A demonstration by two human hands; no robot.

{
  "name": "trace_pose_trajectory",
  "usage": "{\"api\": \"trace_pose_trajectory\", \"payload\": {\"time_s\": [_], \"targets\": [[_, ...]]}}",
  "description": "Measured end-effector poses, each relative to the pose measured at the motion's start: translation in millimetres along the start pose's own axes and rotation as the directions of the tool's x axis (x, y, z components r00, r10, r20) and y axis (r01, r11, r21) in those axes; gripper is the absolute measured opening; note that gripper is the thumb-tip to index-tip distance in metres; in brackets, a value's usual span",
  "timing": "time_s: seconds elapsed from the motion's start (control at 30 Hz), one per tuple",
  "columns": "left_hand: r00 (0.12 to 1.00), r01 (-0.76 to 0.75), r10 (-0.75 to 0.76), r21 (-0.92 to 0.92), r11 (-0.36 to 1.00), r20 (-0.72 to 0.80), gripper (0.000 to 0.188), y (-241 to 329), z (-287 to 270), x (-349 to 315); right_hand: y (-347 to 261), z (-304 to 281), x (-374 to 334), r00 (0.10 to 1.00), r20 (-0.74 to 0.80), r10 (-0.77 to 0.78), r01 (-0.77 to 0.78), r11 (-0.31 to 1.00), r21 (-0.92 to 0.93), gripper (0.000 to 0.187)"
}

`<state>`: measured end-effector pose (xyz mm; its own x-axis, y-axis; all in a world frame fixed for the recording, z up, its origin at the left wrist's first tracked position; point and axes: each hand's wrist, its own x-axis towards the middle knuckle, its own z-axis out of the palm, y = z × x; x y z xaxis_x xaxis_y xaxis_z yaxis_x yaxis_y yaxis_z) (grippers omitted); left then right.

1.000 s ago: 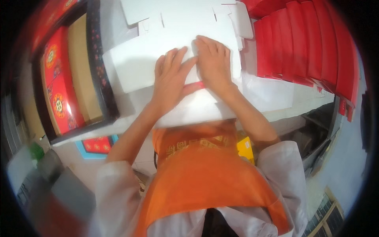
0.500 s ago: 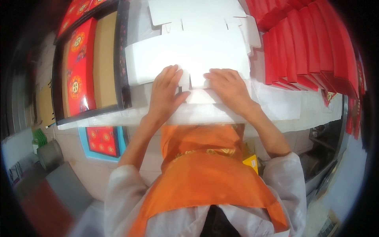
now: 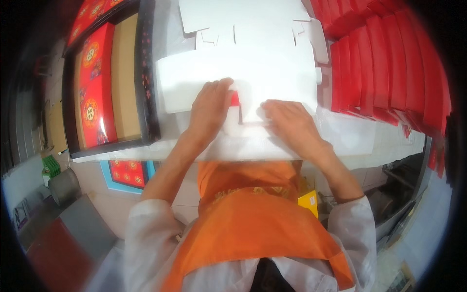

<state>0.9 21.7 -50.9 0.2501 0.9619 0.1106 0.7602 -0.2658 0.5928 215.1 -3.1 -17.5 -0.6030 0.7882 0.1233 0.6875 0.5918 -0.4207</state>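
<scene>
A flat white carton blank (image 3: 262,73), with cut slots and flaps, lies before me on the table. My left hand (image 3: 211,108) is closed at the near edge of the blank, its fingers bunched over a flap. Beside those fingers a small red patch (image 3: 234,99) shows, apparently the coloured underside of the card. My right hand (image 3: 293,122) has its fingers curled over the near edge, right of a narrow cut between the flaps. Its thumb is hidden from view.
To the left, a black-edged tray (image 3: 150,97) holds a red patterned box (image 3: 97,92) beside a brown panel. Several red folded cartons (image 3: 384,68) stand in rows at the right. White sheeting (image 3: 350,136) covers the table edge. Below is a blue-rimmed red box (image 3: 127,174).
The blank appears slightly lower and further right. My left hand has shifted right and its thumb no longer stretches out; a red patch now shows beside it. My right hand has come nearer.
</scene>
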Motion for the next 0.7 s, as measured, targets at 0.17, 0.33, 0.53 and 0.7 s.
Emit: {"api": "trace_pose_trajectory", "payload": {"time_s": [0.17, 0.33, 0.53, 0.7], "targets": [[0.999, -0.005, 0.008, -0.067, 0.998, 0.043, 0.027, -4, -4, 2, -8, 3, 5, 0.997, -0.024, -0.068, 0.065, 0.989, -0.135, 0.027], [0.989, -0.121, 0.108, -0.139, 0.983, -0.097, 0.041, -5, -49, -19, 4, 0, 0, 0.957, -0.226, -0.182, 0.117, 0.955, -0.273, 0.018], [0.965, -0.115, 0.190, 0.357, 0.927, -0.183, 0.076, -37, -130, -53, 18, -49, 1, 0.903, -0.309, -0.298, 0.160, 0.902, -0.402, 0.012], [0.914, -0.213, 0.258, 0.171, 0.962, -0.314, 0.056, -55, -113, -51, 10, -62, 0, 0.843, -0.341, -0.417, 0.250, 0.863, -0.439, 0.014]]}}
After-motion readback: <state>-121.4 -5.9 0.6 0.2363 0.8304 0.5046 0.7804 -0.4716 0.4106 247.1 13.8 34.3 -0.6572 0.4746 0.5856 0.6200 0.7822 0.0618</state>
